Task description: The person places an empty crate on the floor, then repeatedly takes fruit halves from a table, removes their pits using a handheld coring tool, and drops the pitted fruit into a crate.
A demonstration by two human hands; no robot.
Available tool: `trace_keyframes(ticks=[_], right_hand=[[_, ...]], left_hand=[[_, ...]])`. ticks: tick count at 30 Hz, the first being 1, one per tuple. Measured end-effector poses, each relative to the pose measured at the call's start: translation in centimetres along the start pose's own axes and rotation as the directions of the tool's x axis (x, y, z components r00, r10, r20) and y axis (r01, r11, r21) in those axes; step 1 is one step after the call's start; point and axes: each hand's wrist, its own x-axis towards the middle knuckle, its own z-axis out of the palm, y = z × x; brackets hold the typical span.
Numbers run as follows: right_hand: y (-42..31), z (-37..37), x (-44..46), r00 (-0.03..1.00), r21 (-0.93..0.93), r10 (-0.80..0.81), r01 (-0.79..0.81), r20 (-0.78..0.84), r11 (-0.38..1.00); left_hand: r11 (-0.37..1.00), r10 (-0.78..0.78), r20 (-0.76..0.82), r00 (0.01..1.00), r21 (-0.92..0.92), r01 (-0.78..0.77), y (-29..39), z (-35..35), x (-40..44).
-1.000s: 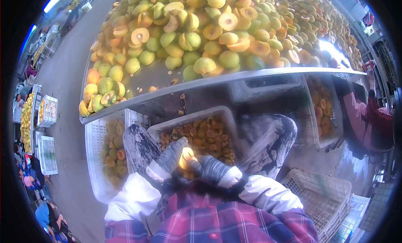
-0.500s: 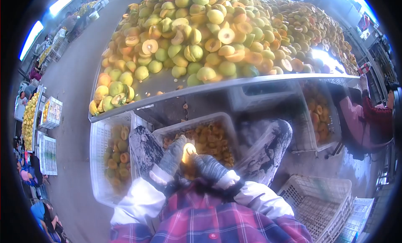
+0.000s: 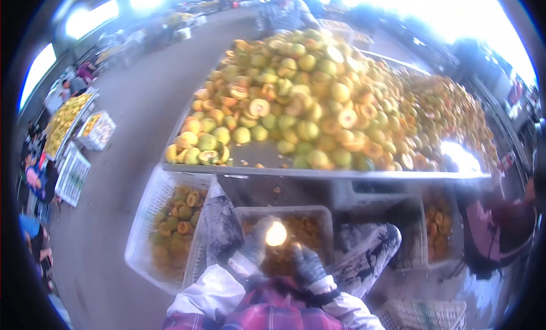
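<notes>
My left hand (image 3: 253, 247), in a grey glove, grips a peach half (image 3: 276, 234) whose cut face glares bright. Just to its right, my right hand (image 3: 309, 263), gloved too, is apart from the fruit with its fingers curled; what they hold, if anything, is blurred. Both hands are over a white crate (image 3: 329, 216) of peach pieces (image 3: 304, 230) between my knees. In front, whole and halved peaches (image 3: 307, 97) are heaped on a metal-edged table (image 3: 341, 173).
Left of my leg stands a white crate (image 3: 139, 239) of peach halves. Another crate (image 3: 424, 227) with fruit is under the table's right side, near a seated person (image 3: 495, 222). A crate (image 3: 424, 314) is at lower right. Someone (image 3: 284, 14) is behind the heap.
My view has tilted up, showing more of the room. My hands have separated: the peach half stays in the left, and the right has drawn away from it.
</notes>
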Motion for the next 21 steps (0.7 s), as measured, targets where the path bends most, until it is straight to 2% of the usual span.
trace_keyframes(ticks=[1,2,3,4,5,6,7,8,10,11,12,13,14,16,17,18,19,20,21], right_hand=[[0.1,-0.1,-0.1,0.999,0.005,-0.026,0.026,0.032,1.000],[-0.3,-0.3,-0.1,1.000,-0.063,0.001,0.001,0.030,0.998],[-0.6,-0.4,-0.1,0.999,-0.131,0.026,-0.023,0.021,0.991],[-0.8,-0.5,-0.2,0.999,-0.127,0.002,0.004,0.047,0.992],[-1.0,-0.7,-0.3,0.998,-0.137,-0.001,0.010,0.067,0.990],[-1.2,-0.7,-0.2,0.996,-0.150,-0.003,0.016,0.084,0.989],[-1.5,-0.5,0.0,0.995,-0.147,-0.021,0.036,0.100,0.988],[-1.7,-0.3,0.1,0.995,-0.176,-0.014,0.032,0.100,0.984],[-2.4,-0.1,0.9,0.995,-0.204,-0.009,0.030,0.100,0.979],[-3.0,-0.2,1.3,0.984,-0.242,0.067,-0.025,0.164,0.970],[-3.3,-0.2,1.8,0.964,-0.283,0.146,-0.080,0.221,0.956],[-0.7,0.3,1.3,0.948,-0.404,0.019,0.116,0.316,0.908],[-1.0,0.5,1.8,0.950,-0.402,0.020,0.112,0.310,0.909],[-2.2,0.9,2.2,0.922,-0.377,0.306,-0.204,0.237,0.904],[-1.6,0.8,2.9,0.905,-0.417,0.304,-0.162,0.299,0.894],[-0.5,1.1,3.2,0.906,-0.417,0.308,-0.169,0.292,0.893],[0.9,1.6,3.1,0.906,-0.387,0.309,-0.184,0.289,0.904],[2.3,2.0,3.1,0.906,-0.358,0.308,-0.196,0.290,0.913],[3.1,2.4,3.5,0.862,-0.396,0.432,-0.311,0.265,0.864]], left_hand=[[1.000,0.029,-0.027,0.999,-0.010,-0.030,1.0,-0.1,0.2],[0.972,-0.010,0.023,1.000,0.233,0.005,2.5,-0.2,0.6],[0.884,-0.067,0.056,0.996,0.466,0.033,4.1,-0.2,0.9],[0.889,-0.040,0.034,0.999,0.458,0.020,5.6,-0.1,0.7],[0.761,0.139,0.045,0.989,0.635,-0.136,7.3,0.4,-0.1],[0.572,0.301,0.089,0.949,0.780,-0.255,9.4,1.0,-0.9],[0.472,0.355,0.144,0.924,0.825,-0.310,12.4,1.8,-1.9],[0.470,0.369,0.133,0.920,0.827,-0.308,14.4,2.0,-2.2],[0.180,0.484,0.214,0.849,0.925,-0.336,16.8,1.4,-2.1],[0.192,0.563,0.235,0.792,0.895,-0.402,16.2,-0.6,0.0],[0.175,0.538,0.231,0.811,0.910,-0.375,18.3,-0.9,0.5],[-0.009,0.608,0.211,0.765,0.966,-0.259,19.1,-1.6,1.8],[-0.182,0.673,0.210,0.709,0.976,-0.117,19.9,-2.3,3.2],[-0.486,0.670,0.406,0.621,0.873,-0.046,23.4,-4.1,5.8],[-0.505,0.626,0.411,0.663,0.861,-0.057,24.4,-5.9,8.2],[-0.522,0.580,0.414,0.702,0.850,-0.070,25.1,-7.4,10.6],[-0.620,0.511,0.447,0.734,0.783,-0.045,25.7,-7.7,11.7],[-0.618,0.510,0.448,0.735,0.784,-0.049,25.2,-8.9,12.9],[-0.703,0.466,0.500,0.730,0.710,-0.038,23.8,-10.5,14.4]])
